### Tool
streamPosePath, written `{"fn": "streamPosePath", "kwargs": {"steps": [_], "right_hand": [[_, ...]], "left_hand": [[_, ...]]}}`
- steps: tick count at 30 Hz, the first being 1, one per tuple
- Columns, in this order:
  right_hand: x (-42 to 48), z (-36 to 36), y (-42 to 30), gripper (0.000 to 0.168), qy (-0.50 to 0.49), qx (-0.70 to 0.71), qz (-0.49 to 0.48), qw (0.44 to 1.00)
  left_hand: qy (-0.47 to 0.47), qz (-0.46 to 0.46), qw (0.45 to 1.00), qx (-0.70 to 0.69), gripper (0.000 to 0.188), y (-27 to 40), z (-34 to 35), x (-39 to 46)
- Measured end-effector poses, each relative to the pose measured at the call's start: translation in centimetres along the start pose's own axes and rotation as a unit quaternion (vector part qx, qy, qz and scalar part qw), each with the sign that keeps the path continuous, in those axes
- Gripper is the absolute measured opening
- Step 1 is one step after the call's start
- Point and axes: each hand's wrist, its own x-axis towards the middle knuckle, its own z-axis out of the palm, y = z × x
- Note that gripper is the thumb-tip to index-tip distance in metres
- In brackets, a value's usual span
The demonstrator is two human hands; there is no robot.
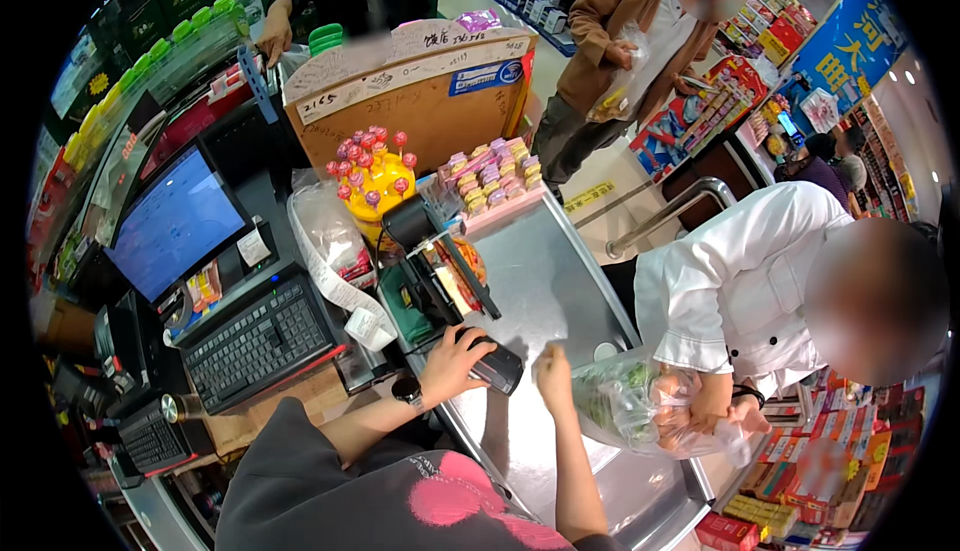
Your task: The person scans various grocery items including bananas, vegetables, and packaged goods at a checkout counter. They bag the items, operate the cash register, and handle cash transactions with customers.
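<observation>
My left hand (455,368), with a watch at its wrist, holds a black handheld device (492,362) above the steel counter; it looks like a barcode scanner. To its right, my right hand (553,377) is raised over the counter (525,273) with the fingers curled, and I see nothing in it. A clear plastic bag (634,393) of green vegetables and round, orange-brown items lies just beyond. The hands of a person in a white shirt (757,281) are on that bag. Behind my left hand a black stand (442,266) rises from the counter.
A black keyboard (259,341) and a lit monitor (180,225) are at the left. A receipt strip (330,281) curls beside a yellow lollipop holder (379,187). Packaged sweets (491,180) line the counter's far end, before a wooden board (405,101). A person in a brown jacket (611,11) stands beyond.
</observation>
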Motion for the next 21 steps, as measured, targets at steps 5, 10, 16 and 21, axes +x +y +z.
{"fn": "streamPosePath", "kwargs": {"steps": [5, 10, 16, 21], "right_hand": [[16.2, -3.1, -7.3, 0.069, 0.063, 0.05, 0.002, 0.997], [30.3, -8.3, -11.9, 0.099, 0.151, 0.196, 0.039, 0.968], [36.3, -10.4, -12.2, 0.115, 0.172, -0.025, 0.008, 0.985], [38.3, -10.7, -7.5, 0.125, 0.24, -0.084, -0.023, 0.967]], "left_hand": [[-0.008, -0.014, 1.0, -0.024, 0.068, -0.4, -0.2, 0.0], [0.005, 0.0, 1.0, -0.027, 0.068, -0.1, -0.7, 0.1], [-0.018, 0.021, 0.999, -0.019, 0.075, -1.4, -1.2, 0.2], [-0.032, -0.08, 0.99, -0.107, 0.078, -4.0, -1.4, 0.1]]}}
